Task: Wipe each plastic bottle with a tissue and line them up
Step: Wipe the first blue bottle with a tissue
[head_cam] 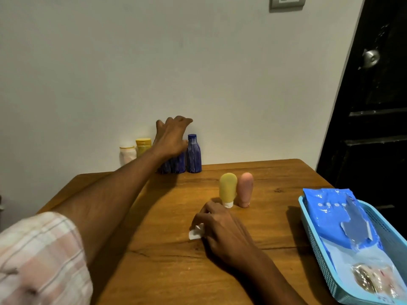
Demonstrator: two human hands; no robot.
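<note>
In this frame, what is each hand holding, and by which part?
The right hand pinches a tissue against the table, one corner showing. The left hand hangs open over the blue bottles, gripping nothing.

- The table [167, 256] I worked over was smooth brown wood with visible grain and cracks.
- On the table's right edge, the basket [319, 256] was light blue perforated plastic.
- Inside it, the wipes pack [330, 214] was glossy blue film.
- At the table's back edge, the blue bottle [194, 154] looked like ribbed plastic.
- The tissue [195, 234] was matt white paper.
</note>
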